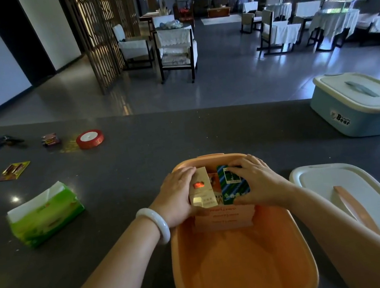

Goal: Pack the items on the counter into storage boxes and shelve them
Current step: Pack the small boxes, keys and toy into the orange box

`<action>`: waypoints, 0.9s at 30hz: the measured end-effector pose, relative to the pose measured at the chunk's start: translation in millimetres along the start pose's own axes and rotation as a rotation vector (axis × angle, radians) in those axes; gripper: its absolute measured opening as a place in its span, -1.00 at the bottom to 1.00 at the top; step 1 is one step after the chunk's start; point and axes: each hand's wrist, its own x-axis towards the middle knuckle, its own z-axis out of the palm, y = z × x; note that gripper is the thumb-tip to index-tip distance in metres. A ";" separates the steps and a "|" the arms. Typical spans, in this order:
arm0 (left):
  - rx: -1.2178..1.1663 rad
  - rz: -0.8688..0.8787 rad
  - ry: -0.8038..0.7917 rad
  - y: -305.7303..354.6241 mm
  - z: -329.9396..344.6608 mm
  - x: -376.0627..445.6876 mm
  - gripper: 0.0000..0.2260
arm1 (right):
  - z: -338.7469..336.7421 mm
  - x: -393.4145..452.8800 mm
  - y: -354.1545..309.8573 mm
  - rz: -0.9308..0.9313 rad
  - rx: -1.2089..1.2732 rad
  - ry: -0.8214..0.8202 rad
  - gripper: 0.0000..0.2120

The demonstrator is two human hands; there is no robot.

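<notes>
1. I take the orange storage box (240, 259) as my landmark; it sits open on the dark counter (136, 156), right in front of me.
2. At the far end of that box my left hand (179, 194) grasps a gold carton (201, 187), fingers curled over its top edge and thumb at its near end.
3. My right hand (258, 180) grasps a green and blue striped pack (233, 183) the same way, just beside the gold carton, both held over the box's far end.
4. Between and under them I see a pale orange printed box (223, 217) standing inside the orange box; its lettering is too blurred for me to read.
5. A white bangle (155, 224) rings my left wrist, at the box's left rim.
6. Just right of the box lies a white lid (354, 193) with an orange handle strip.
7. Further right and beyond the box stands a blue storage box (360, 103), lid on.
8. Left of the box lies a green tissue pack (45, 213).
9. Further left and beyond: a gold battery card (13, 171), a red ribbon roll (89, 138), and small wrapped sweets (49, 139).
</notes>
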 end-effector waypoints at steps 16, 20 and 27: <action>0.301 0.111 -0.065 3.5 -3.4 18.3 -0.26 | -0.1 -1.3 5.2 0.006 0.148 0.034 -0.18; 0.335 0.153 -0.039 6.6 -3.6 24.1 -0.24 | 0.1 -3.8 8.3 0.025 0.164 0.055 -0.23; 0.434 0.144 -0.071 7.1 -3.3 25.1 -0.33 | -0.9 -2.3 5.8 0.050 0.179 -0.006 -0.21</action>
